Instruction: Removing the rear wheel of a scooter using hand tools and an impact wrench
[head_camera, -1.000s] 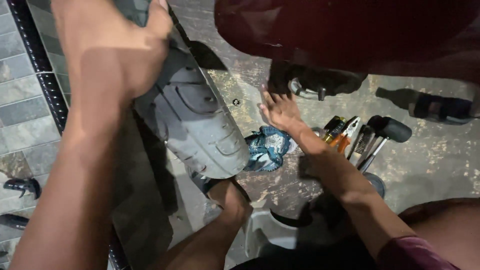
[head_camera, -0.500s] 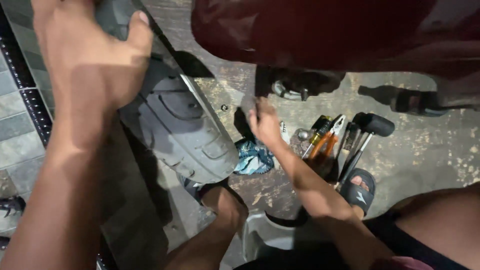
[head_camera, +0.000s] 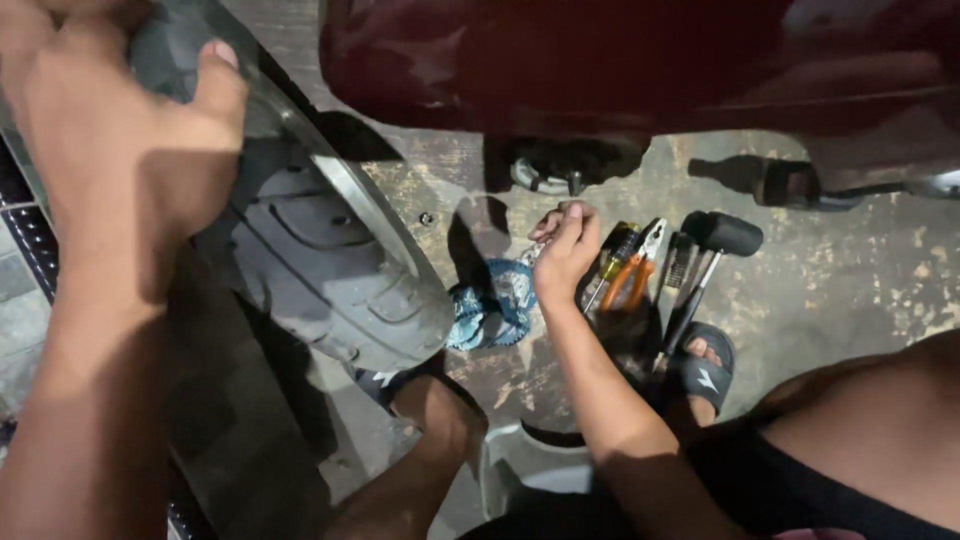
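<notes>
A stained, mottled concrete floor (head_camera: 850, 290) fills the scene, patchy with pale and dark blotches. At the far side a dark red vehicle body (head_camera: 620, 60) hangs over it, casting deep shadow beneath. At the left edge lie grey paving tiles (head_camera: 15, 300). The light is dim and harsh.

The scene is dim, with harsh light coming from the camera side. The left hand (head_camera: 120, 150) looks overexposed and a little blurred. Beside it, the tyre (head_camera: 330, 270) throws a deep shadow. Far edges fall dark.
</notes>
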